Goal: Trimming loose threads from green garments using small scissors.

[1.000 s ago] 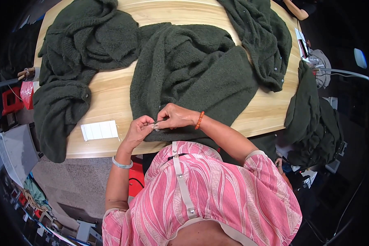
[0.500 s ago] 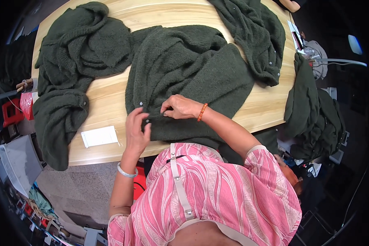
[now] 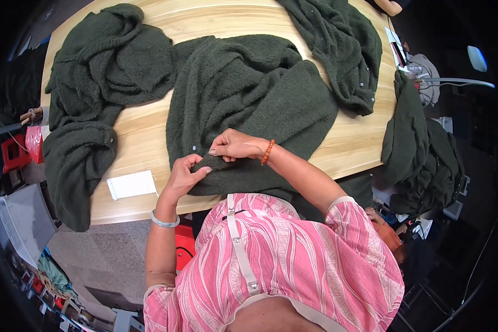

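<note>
A dark green knitted garment (image 3: 249, 105) with rumpled folds lies in front of me on the wooden table (image 3: 141, 130). My left hand (image 3: 183, 176) has its fingers curled on the garment's near left edge, gripping the fabric, with the thumb toward my other hand. Just above and to the right, my right hand (image 3: 235, 146) is closed in a pinch over the same edge. What lies between its fingertips is too small to make out. A shiny round button (image 3: 193, 148) shows on the fabric beside both hands.
More dark green knitted garments lie at the left (image 3: 102, 66), at the far right (image 3: 346, 61) and over the right edge (image 3: 406, 127). A white paper slip (image 3: 131, 185) rests near the front left edge. A grey plastic bin (image 3: 25, 221) stands left of the table.
My left hand, spread above the fabric before, has come down and right and closed on the garment's edge. My right hand stays pinched and has shifted slightly left.
</note>
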`<state>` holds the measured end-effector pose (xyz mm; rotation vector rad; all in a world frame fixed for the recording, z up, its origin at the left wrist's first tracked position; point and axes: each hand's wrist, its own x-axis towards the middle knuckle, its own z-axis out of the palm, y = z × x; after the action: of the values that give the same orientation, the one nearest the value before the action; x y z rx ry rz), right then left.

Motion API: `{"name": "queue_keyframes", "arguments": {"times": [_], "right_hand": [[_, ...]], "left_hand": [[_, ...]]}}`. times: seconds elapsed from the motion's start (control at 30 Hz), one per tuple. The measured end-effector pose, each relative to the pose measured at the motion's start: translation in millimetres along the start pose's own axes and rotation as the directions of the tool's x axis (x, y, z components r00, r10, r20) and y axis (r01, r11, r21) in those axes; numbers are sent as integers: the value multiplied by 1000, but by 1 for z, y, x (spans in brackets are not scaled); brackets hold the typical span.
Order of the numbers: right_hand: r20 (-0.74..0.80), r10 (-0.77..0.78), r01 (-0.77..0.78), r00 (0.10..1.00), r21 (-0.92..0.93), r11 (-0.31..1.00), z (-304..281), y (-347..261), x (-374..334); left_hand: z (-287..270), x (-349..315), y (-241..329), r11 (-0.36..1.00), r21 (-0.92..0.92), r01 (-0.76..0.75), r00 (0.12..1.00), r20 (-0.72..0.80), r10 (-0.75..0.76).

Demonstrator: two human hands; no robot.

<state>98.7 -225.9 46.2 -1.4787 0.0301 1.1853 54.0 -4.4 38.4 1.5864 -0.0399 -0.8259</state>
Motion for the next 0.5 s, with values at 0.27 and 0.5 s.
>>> {"name": "queue_keyframes", "arguments": {"times": [0.27, 0.5], "right_hand": [[65, -1, 1, 998, 1, 1000, 2, -1, 5], [119, -52, 56, 992, -31, 998, 4, 2, 4]], "left_hand": [[-5, -4, 1, 998, 48, 48, 998, 37, -50], [-6, -3, -2, 994, -21, 106, 992, 72, -104]]}}
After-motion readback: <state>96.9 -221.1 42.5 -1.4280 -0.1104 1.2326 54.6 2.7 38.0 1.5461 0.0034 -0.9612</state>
